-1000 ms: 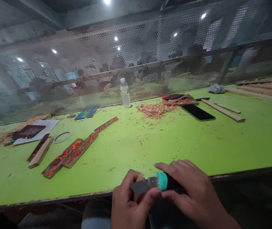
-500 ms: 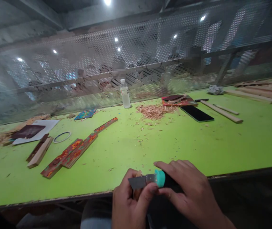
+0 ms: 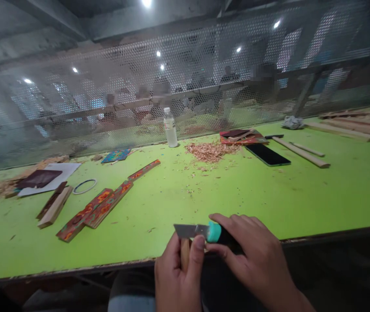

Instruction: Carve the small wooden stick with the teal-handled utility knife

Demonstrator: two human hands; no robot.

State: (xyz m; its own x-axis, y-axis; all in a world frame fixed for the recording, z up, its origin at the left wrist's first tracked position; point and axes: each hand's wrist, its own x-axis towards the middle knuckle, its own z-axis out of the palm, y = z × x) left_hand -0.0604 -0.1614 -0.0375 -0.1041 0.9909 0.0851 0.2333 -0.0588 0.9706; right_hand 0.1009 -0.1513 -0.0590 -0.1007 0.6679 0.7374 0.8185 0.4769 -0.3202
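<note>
Leftward, the left hand [image 3: 180, 275] pinches a small wooden piece [image 3: 185, 255] upright near the worktop's [image 3: 204, 203] front edge; the right hand [image 3: 253, 255] grips a utility knife [image 3: 213, 232], whose blade could slip into the left thumb.

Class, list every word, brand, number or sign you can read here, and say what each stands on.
No text is readable.
Bottle: printed label, too small and blurred to read.
Phone: dark screen, no text visible.
Knife: no lettering discernible.
</note>
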